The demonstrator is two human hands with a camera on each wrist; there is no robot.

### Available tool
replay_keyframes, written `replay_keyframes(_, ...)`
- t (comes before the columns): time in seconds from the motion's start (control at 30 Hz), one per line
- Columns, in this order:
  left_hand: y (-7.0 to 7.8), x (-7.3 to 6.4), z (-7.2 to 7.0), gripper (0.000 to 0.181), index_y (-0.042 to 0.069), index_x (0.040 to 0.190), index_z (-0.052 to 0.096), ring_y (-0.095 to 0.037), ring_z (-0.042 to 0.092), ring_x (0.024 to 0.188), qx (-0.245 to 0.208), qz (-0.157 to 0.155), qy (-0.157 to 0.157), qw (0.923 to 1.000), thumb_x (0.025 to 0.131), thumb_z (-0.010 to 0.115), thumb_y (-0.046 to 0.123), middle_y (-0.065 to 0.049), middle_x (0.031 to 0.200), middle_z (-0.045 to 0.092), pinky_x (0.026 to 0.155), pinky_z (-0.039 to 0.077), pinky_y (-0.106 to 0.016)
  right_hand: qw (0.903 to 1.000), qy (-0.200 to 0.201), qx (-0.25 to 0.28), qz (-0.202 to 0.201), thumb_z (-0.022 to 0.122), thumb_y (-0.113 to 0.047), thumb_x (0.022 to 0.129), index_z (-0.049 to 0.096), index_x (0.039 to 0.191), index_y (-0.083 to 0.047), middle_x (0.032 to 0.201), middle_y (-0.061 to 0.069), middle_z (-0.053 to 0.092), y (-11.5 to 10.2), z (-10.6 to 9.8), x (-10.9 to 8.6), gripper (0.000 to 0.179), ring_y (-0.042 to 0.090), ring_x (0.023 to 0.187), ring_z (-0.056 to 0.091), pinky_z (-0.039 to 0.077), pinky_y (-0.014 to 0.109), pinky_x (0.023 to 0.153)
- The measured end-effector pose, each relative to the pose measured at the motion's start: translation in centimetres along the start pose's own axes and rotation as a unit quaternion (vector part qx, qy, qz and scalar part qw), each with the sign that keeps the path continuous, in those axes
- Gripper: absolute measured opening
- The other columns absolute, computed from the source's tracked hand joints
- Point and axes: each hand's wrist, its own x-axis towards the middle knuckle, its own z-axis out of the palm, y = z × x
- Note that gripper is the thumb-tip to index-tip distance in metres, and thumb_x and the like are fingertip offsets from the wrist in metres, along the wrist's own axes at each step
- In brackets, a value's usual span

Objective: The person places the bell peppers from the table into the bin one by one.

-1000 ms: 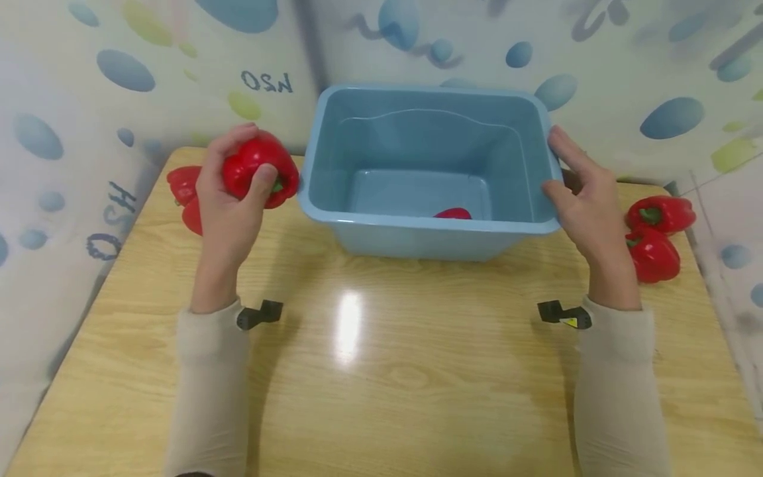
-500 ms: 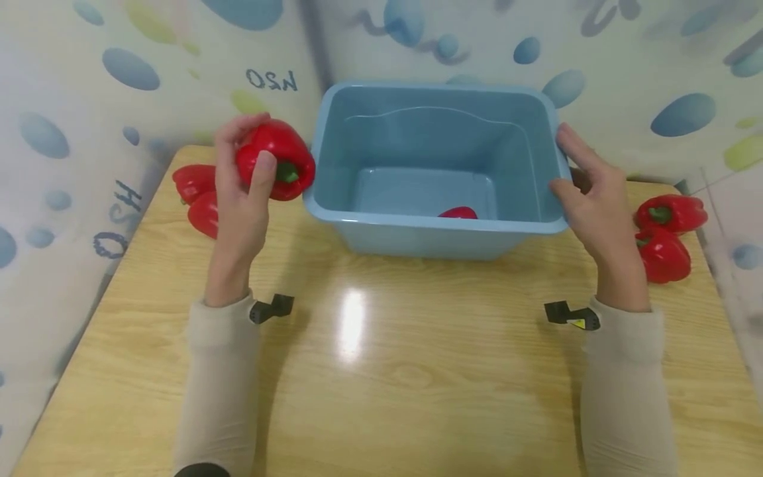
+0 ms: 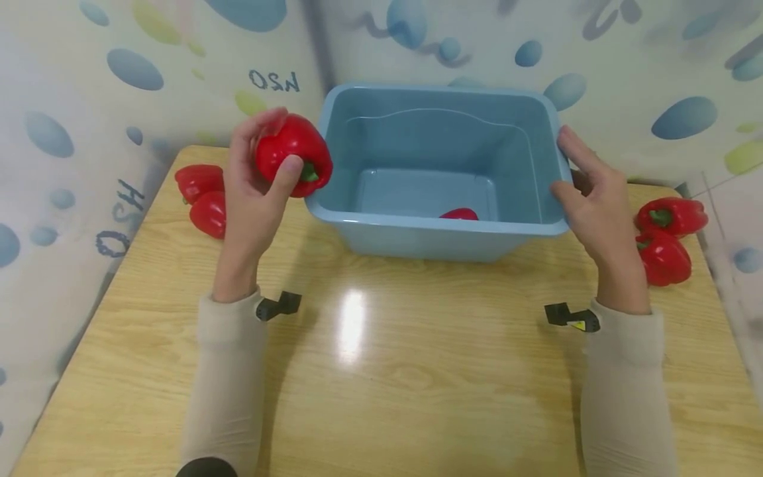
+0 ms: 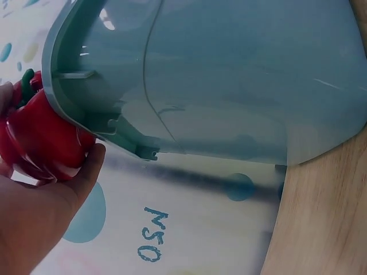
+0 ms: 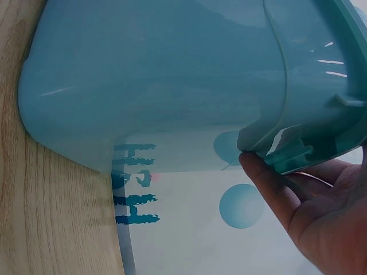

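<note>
My left hand [image 3: 256, 192] grips a red bell pepper [image 3: 292, 149], its green stem facing the thumb. The pepper is raised at the left rim of a blue plastic bin [image 3: 429, 244] and overlaps that rim in the head view. Up close in the left wrist view, the pepper [image 4: 49, 137] sits right at the bin's lip. On the opposite side my right hand [image 3: 599, 199] holds the bin's right rim, fingers curled under the lip in the right wrist view. Inside the bin lies another red pepper [image 3: 460, 214], mostly hidden behind the front wall.
Two red peppers [image 3: 208, 213] lie on the wooden table [image 3: 381, 371] behind the left hand. Two more peppers [image 3: 664, 258] rest near the table's right edge. A patterned wall [image 3: 197, 73] stands right behind the bin.
My left hand has carried the pepper rightward and slightly up, from beside the bin to its left rim. The right hand keeps its hold on the bin.
</note>
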Motion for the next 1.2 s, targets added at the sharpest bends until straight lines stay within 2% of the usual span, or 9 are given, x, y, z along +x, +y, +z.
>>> replay_keyframes(0.2,0.3,0.0,0.5,0.059,0.014,0.143,0.059,-0.03,0.044,0.149,-0.023,-0.014,-0.013,0.9996,0.088,0.073,0.003,-0.007,0.16,0.05,0.104,0.058,-0.029,1.0,0.001,-0.005,0.002,0.056,-0.015,0.102,0.044,0.158,-0.037,0.17,-0.012,0.039,-0.1,0.0,0.0,0.062,0.039,0.149,0.051,0.047,0.059,0.113)
replay_keyframes(0.43,0.6,0.1,0.7,0.065,0.008,0.151,0.053,-0.031,0.05,0.141,-0.023,-0.009,-0.034,0.9991,0.088,0.068,0.003,-0.008,0.151,0.056,0.103,0.058,-0.028,1.0,0.002,-0.009,0.002,0.056,-0.015,0.102,0.043,0.158,-0.037,0.17,-0.012,0.039,-0.1,-0.1,-0.1,0.062,0.039,0.148,0.052,0.048,0.056,0.113)
replay_keyframes(0.63,1.0,0.0,0.5,0.066,0.005,0.152,0.051,-0.028,0.048,0.142,-0.032,-0.014,-0.043,0.9985,0.087,0.063,-0.001,-0.01,0.152,0.054,0.105,0.057,-0.028,0.9999,0.003,-0.01,-0.002,0.057,-0.015,0.102,0.044,0.158,-0.037,0.17,-0.012,0.039,0.0,0.0,0.0,0.062,0.038,0.147,0.053,0.049,0.054,0.112)
replay_keyframes(0.83,0.8,0.0,0.3,0.068,0.007,0.152,0.052,-0.032,0.051,0.141,-0.027,-0.002,-0.054,0.9982,0.087,0.069,0.0,-0.009,0.151,0.057,0.104,0.058,-0.027,0.9999,0.006,-0.014,-0.007,0.056,-0.015,0.101,0.044,0.158,-0.036,0.169,-0.012,0.04,0.0,0.0,0.0,0.061,0.038,0.147,0.054,0.05,0.052,0.112)
replay_keyframes(0.93,0.6,-0.1,0.1,0.065,0.008,0.152,0.053,-0.033,0.051,0.143,-0.023,-0.003,-0.06,0.9979,0.09,0.074,0.006,-0.008,0.154,0.056,0.107,0.058,-0.029,0.9998,0.006,-0.015,-0.008,0.056,-0.015,0.102,0.044,0.158,-0.036,0.169,-0.012,0.04,-0.1,0.0,0.0,0.061,0.039,0.146,0.054,0.05,0.052,0.112)
replay_keyframes(1.07,0.4,-0.6,-0.3,0.059,0.008,0.149,0.057,-0.031,0.053,0.144,-0.001,-0.011,-0.05,0.9987,0.094,0.076,0.015,-0.007,0.155,0.057,0.113,0.055,-0.034,0.9998,0.006,-0.014,-0.009,0.055,-0.014,0.102,0.044,0.158,-0.036,0.169,-0.011,0.041,-0.1,0.0,0.0,0.061,0.039,0.146,0.054,0.05,0.053,0.112)
replay_keyframes(1.2,0.0,-1.3,-1.1,0.052,0.009,0.147,0.059,-0.03,0.058,0.14,0.03,-0.02,-0.028,0.999,0.096,0.073,0.012,-0.007,0.151,0.061,0.114,0.054,-0.033,0.9999,0.006,-0.012,-0.008,0.056,-0.014,0.101,0.045,0.158,-0.036,0.169,-0.011,0.041,-0.1,0.1,0.0,0.061,0.039,0.145,0.055,0.05,0.053,0.112)
